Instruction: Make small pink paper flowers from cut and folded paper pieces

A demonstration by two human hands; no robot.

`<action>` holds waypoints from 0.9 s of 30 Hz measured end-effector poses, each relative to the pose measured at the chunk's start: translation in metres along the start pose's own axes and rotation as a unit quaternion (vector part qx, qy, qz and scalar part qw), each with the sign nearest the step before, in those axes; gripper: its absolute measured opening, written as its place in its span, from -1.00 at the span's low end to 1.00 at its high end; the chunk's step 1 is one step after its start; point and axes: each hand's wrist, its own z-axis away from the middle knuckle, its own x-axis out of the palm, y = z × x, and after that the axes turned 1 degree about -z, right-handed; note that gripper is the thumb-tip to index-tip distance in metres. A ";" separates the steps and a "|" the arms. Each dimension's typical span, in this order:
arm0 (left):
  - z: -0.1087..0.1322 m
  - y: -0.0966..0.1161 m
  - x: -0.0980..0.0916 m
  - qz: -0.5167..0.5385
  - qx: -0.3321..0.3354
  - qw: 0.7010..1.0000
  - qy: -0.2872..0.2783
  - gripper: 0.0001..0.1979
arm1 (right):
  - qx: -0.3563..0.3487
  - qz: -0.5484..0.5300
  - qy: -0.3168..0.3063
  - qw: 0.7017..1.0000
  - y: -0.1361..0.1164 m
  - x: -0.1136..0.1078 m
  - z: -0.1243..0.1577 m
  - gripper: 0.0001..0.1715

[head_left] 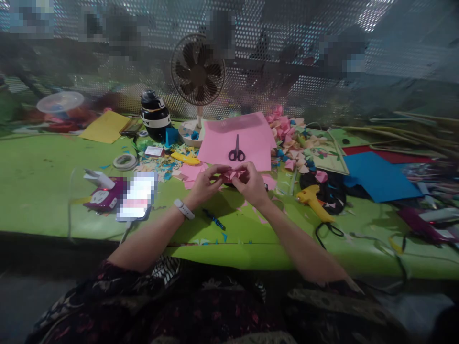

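Between my two hands is a small folded piece of pink paper (pixel 233 175), partly hidden by the fingers. My left hand (pixel 208 184), with a white band on its wrist, pinches the paper from the left. From the right, the closed fingertips of my right hand (pixel 251 184) grip the same piece. Just beyond them, black-handled scissors (pixel 237 152) lie on a stack of pink sheets (pixel 215 138). Pink offcuts (pixel 191 174) spread beside my left hand. Under my forearms, a dark blue pen-like item (pixel 214 220) rests on the green table (pixel 236 231).
A yellow glue gun (pixel 315 200) with its cord lies at the right, near a blue sheet (pixel 380 177). Leftward are a lit phone (pixel 138 196), a purple device (pixel 105 193) and a tape roll (pixel 125 162). A fan (pixel 198 71) and black jug (pixel 155 117) stand behind.
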 end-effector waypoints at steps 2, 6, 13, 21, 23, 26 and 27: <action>0.000 0.001 0.000 0.017 0.001 1.000 0.004 -0.71 | -0.022 0.016 -0.006 1.000 0.003 0.000 0.000 -0.78; 0.000 0.004 0.001 0.054 -0.025 0.998 0.025 -0.61 | -0.055 0.033 0.001 0.998 0.006 -0.002 0.000 -0.87; -0.002 0.000 -0.002 -0.039 0.008 0.996 0.079 -0.80 | -0.063 0.018 0.013 0.998 0.002 0.000 0.003 -0.87; -0.003 -0.008 -0.007 -0.174 0.096 0.976 0.086 -0.87 | -0.059 0.021 0.025 0.998 0.002 0.001 0.005 -0.87; -0.002 -0.005 -0.006 -0.175 0.104 0.976 0.080 -0.87 | -0.062 0.014 0.023 0.998 0.003 0.002 0.005 -0.86; -0.001 -0.002 -0.003 -0.131 0.079 0.983 0.102 -0.89 | -0.058 -0.022 0.035 0.997 0.005 0.004 0.005 -0.84; -0.001 -0.001 -0.001 -0.102 0.060 0.987 0.110 -0.88 | -0.052 -0.039 0.042 0.997 0.006 0.004 0.005 -0.84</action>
